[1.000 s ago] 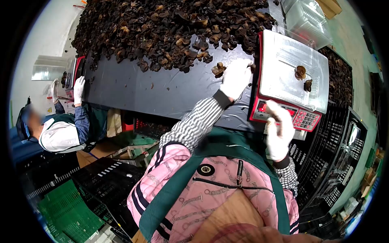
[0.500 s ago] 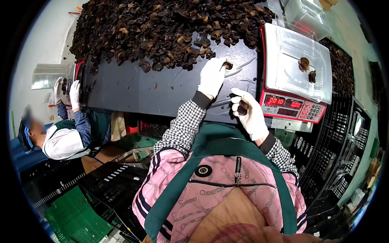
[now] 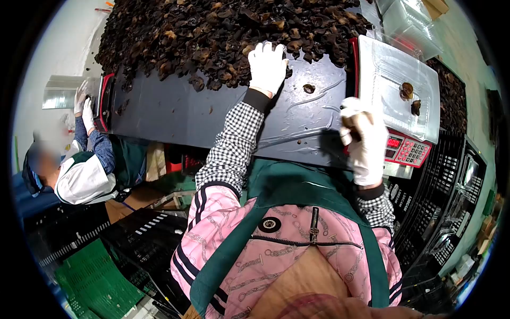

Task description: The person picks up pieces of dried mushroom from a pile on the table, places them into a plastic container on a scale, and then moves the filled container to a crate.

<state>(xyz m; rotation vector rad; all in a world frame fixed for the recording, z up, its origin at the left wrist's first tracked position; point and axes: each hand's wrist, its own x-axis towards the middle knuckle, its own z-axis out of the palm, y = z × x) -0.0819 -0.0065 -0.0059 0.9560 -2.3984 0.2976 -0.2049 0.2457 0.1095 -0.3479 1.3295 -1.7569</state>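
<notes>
My left hand, in a white glove, reaches palm down onto the near edge of a heap of dark wood ear mushrooms. Its fingers are stretched out and a little apart. A single wood ear mushroom lies on the dark tabletop to its right. My right hand, also gloved and somewhat blurred, is at the left side of a red digital scale. Its fingers curl around a brown wood ear mushroom, mostly hidden. On the scale sits a clear plastic tray with two mushroom pieces inside.
Stacked clear trays stand behind the scale. Black crates are at the right, and a green crate lies low on the left. Across the left end of the table, a co-worker in white gloves works beside another scale.
My left hand has left one mushroom on the table and moved up and left to the heap, its fingers spreading. My right hand has shifted right toward the scale and turned over.
</notes>
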